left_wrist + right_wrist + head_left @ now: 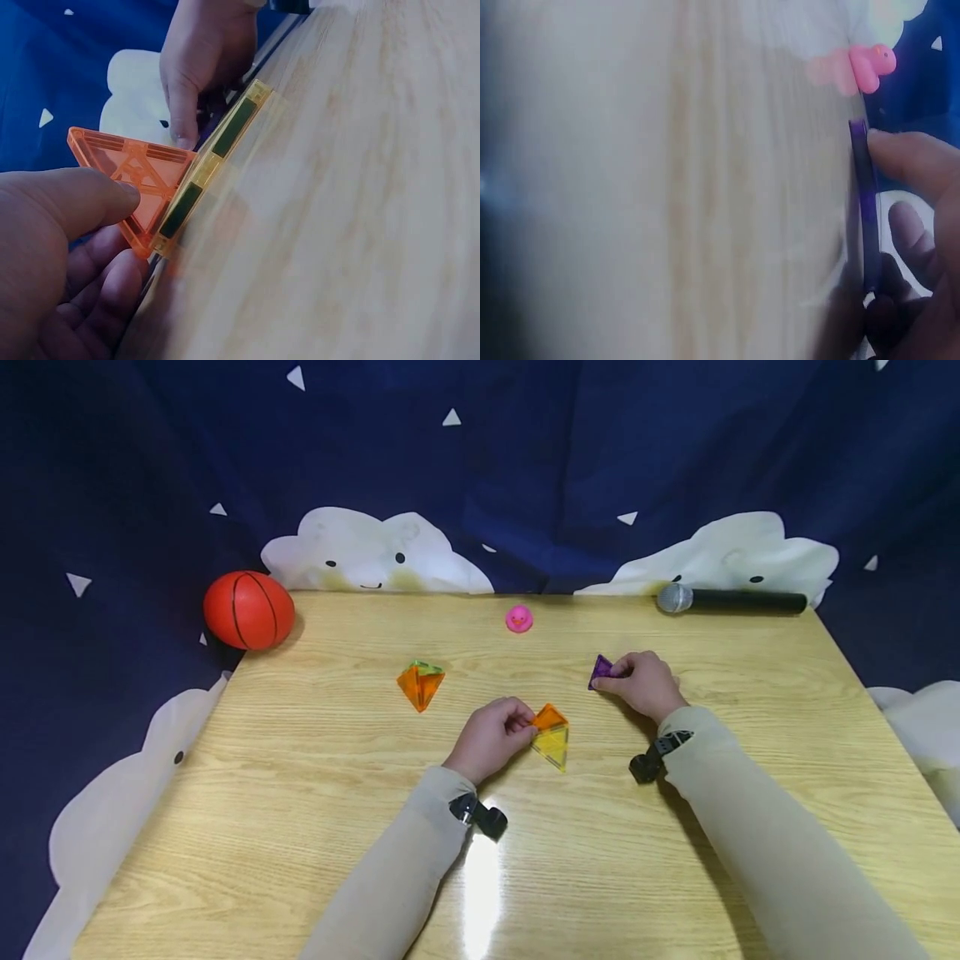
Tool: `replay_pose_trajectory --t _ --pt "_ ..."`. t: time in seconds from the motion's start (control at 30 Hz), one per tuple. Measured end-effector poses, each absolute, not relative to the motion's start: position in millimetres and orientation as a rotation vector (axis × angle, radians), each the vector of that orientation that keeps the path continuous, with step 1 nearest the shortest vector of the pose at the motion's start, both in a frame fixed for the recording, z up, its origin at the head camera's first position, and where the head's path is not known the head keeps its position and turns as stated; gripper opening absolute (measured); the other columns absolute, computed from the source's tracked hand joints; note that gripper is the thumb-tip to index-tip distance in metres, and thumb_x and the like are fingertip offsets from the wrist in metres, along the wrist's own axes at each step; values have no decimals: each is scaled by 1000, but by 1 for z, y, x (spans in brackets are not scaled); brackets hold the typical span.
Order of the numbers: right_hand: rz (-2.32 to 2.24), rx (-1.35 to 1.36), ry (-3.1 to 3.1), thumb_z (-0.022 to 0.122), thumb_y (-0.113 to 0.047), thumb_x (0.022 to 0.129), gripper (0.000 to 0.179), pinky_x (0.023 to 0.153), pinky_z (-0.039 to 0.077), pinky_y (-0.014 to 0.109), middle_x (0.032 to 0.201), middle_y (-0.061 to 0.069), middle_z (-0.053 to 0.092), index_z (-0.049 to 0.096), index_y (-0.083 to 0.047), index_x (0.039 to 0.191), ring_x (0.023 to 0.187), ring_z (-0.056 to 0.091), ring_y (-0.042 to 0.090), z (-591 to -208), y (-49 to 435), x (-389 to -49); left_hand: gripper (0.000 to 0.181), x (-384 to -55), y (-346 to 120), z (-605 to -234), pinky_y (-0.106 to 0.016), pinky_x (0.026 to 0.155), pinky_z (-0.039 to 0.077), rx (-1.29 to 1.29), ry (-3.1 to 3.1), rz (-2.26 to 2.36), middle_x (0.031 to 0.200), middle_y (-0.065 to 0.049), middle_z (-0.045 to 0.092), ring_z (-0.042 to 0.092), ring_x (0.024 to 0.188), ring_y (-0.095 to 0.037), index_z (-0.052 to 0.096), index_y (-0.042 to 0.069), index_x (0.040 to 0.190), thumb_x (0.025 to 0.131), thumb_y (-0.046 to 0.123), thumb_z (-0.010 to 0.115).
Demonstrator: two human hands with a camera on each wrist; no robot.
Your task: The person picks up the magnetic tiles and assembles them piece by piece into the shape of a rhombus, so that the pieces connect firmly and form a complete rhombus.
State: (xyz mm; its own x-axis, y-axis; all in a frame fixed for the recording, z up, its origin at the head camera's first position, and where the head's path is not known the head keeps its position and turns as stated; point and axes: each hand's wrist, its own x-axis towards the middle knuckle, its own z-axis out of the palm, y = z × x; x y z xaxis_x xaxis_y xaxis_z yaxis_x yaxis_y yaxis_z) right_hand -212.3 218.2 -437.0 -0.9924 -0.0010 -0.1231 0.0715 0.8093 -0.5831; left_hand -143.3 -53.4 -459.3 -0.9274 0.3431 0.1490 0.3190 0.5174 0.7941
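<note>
Between thumb and fingers my left hand [491,737] pinches an orange triangular magnetic tile [142,176], which stands up from the table at a slant. Along its lower edge lies a yellow triangular magnetic tile [553,745], flat and close over the wood, its dark magnet strips showing in the left wrist view. Farther right, my right hand [647,683] grips a purple triangular magnetic tile [601,672]; the right wrist view gives it edge-on, close to the tabletop. Part of the purple tile is hidden behind the fingers.
An orange and green tile pyramid [421,685] stands left of my left hand. At the back of the wooden table [300,793] sit a red ball [249,610], a pink rubber duck [519,618] and a microphone [735,601]. A dark blue curtain [525,460] hangs behind.
</note>
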Motion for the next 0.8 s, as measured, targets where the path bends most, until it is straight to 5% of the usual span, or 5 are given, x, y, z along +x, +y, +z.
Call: replay_pose_trajectory --t 0.27,0.8 --pt "-909 26 2820 72 -50 87 76 95 34 60 130 25 51 51 0 140 116 49 41 -435 218 -215 8 -143 -54 -459 -22 74 51 580 2705 1408 89 5 64 59 80 -8 69 13 97 91 14 74" --pt "-1043 -12 2707 85 -44 79 78 102 38 54 135 25 50 45 -7 136 113 50 38 -438 230 -209 8 -143 -55 -457 -22 74 51 571 2698 1403 89 4 64 59 80 -9 69 13 98 92 15 73"
